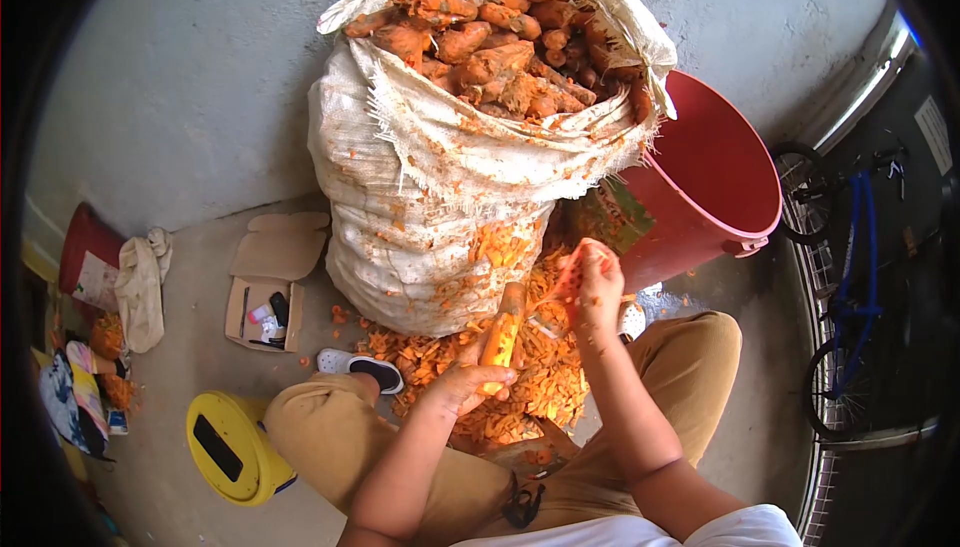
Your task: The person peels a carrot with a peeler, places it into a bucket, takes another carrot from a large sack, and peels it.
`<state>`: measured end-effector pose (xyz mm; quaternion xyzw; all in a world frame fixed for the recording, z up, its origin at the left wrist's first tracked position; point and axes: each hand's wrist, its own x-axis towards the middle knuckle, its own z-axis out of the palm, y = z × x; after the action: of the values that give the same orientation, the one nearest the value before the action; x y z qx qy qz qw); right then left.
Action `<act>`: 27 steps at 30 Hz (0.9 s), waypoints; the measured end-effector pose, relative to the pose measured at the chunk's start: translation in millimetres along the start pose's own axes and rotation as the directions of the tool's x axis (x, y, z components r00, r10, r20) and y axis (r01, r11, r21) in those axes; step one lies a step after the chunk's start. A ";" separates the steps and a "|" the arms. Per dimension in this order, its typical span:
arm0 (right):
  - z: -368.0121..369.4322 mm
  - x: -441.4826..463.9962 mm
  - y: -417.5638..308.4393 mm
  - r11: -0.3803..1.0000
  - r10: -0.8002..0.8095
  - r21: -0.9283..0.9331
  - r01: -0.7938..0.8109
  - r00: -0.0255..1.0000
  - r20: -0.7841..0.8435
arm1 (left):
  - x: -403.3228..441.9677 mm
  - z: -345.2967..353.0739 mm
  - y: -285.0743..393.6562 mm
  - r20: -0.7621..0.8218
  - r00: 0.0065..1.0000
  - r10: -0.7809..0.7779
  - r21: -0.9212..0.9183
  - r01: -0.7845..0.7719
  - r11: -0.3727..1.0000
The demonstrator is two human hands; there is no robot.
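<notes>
**Half Bare, With Plenty Waiting**

With knees bent and apart, a person in tan trousers works at a long, tapering orange carrot-like root, tilted above a loose heap of flat, curled orange shavings on the smooth grey floor. The left hand has its fingers wrapped around the root's lower end. The right hand, raised just beside it, curls its fingers around a blurred reddish object, probably a tool; I cannot make out its shape.

By my reckoning this root is partly done: bright, wet-looking flesh shows along its length, while dull brown skin caps the upper end. The heap suggests many are finished, yet far more seem left. Knobbly, dirt-browned roots crowd the mouth of a bulging white woven-plastic sack, its edge frayed, its creases stained orange. Beside it leans a tall, smooth red plastic bin.
</notes>
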<state>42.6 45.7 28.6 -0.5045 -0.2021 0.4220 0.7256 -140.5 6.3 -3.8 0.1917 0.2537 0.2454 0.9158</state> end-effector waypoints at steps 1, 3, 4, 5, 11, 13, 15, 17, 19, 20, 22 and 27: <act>8.2 -8.3 0.9 1.000 -0.005 0.013 0.005 1.000 0.031 | 0.0 2.9 -1.7 -0.020 1.000 -0.008 -0.014 0.007 1.000; 25.9 -25.8 9.2 1.000 -0.005 0.017 0.004 1.000 0.024 | 3.3 1.1 -8.5 -0.056 0.998 -0.009 -0.001 0.009 1.000; 30.1 -32.1 15.6 0.999 -0.028 -0.025 0.029 0.998 0.057 | 5.1 -0.5 -10.9 -0.074 0.997 -0.008 0.006 0.008 1.000; 31.5 -36.8 21.6 0.996 -0.048 -0.066 0.054 0.995 0.092 | 6.2 -2.0 -12.2 -0.074 0.997 0.008 0.047 -0.004 0.999; 27.1 -19.1 31.3 0.970 -0.195 -0.130 0.205 0.977 0.088 | 3.7 0.5 -13.8 -0.030 0.998 0.060 0.203 -0.053 0.978; 27.9 -1.8 19.7 0.985 -0.096 -0.146 0.090 0.995 -0.034 | -1.9 14.2 -6.7 -0.037 0.997 0.068 0.233 -0.058 0.971; 22.6 10.0 30.2 0.978 -0.150 -0.147 0.150 0.989 0.012 | 3.9 8.9 -7.4 -0.021 0.998 0.059 0.190 -0.054 0.980; 12.4 35.6 52.9 0.952 -0.260 -0.178 0.248 0.965 -0.044 | 7.9 2.6 -9.8 -0.009 0.999 0.053 0.142 -0.051 0.989; 1.6 56.9 26.4 0.946 -0.311 -0.088 0.311 0.950 0.008 | -6.4 5.0 -6.6 0.025 1.000 0.005 0.181 -0.009 0.983; -19.6 85.1 20.9 0.943 -0.330 0.036 0.330 0.944 -0.008 | -12.1 5.5 -5.0 0.041 0.999 -0.021 0.204 0.012 0.979; -18.0 99.4 5.9 0.929 -0.369 -0.117 0.352 0.912 -0.179 | -10.1 3.4 -4.3 0.008 1.000 0.024 0.229 -0.026 0.973; 17.5 25.1 -3.6 0.978 -0.080 -0.183 0.102 0.990 0.120 | 3.1 0.3 -6.2 -0.044 0.998 0.042 0.168 -0.034 0.985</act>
<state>45.6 75.5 35.6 -0.5367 -0.3044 0.3950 0.6807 -135.8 3.0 -7.6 0.2667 0.2916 0.2451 0.8853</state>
